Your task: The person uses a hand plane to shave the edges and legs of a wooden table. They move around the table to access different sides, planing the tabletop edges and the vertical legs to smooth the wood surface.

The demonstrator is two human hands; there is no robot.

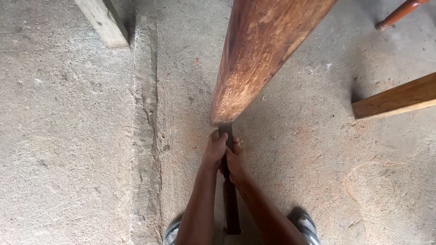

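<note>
A thick reddish-brown wooden beam point(259, 50) rises from the floor toward the camera, its lower end near the frame's middle. Under that end runs a dark narrow bar point(231, 204), reaching down between my feet. My left hand point(214, 150) and my right hand point(236, 164) are both wrapped around the bar just below the beam's end, side by side and touching. The bar's top end point(225, 131) is partly hidden by the beam.
Rough concrete floor point(68, 136) with a raised seam point(145, 104) running top to bottom. A pale plank point(103, 20) stands top left, a brown board point(395, 97) at right, a reddish round stick point(399, 12) top right. Reddish sawdust is scattered about.
</note>
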